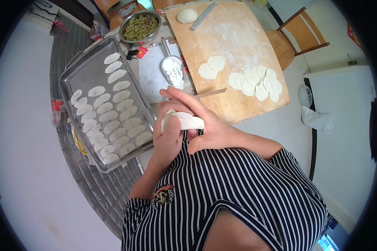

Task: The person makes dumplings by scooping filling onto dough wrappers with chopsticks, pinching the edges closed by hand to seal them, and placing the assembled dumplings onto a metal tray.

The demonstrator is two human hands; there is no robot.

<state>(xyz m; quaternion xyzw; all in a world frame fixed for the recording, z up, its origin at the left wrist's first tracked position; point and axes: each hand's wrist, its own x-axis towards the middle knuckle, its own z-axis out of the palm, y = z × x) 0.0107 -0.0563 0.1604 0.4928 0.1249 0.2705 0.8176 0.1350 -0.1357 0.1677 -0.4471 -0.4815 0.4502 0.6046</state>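
Observation:
In front of my chest, a folded white dumpling [190,121] is held between both hands. My left hand [165,140] is closed around its left end, with the thumb pressed on the near side. My right hand [213,129] is wrapped about the right end, thumb below and fingers stretched across behind the dumpling over the left fingers. Beyond the hands, wooden chopsticks [213,93] lie at the edge of the floury wooden board [243,42]. To the left, a metal tray [84,65] bears rows of shaped dumplings [109,116].
Overlapping round dough wrappers [249,81] and two separate wrappers [215,63] lie on the board. Behind them are a dough lump [187,16] and a flat metal blade [203,16]. A scoop of flour [172,70] and a steel bowl of green pieces [141,28] stand nearby. A chair [299,33] stands right.

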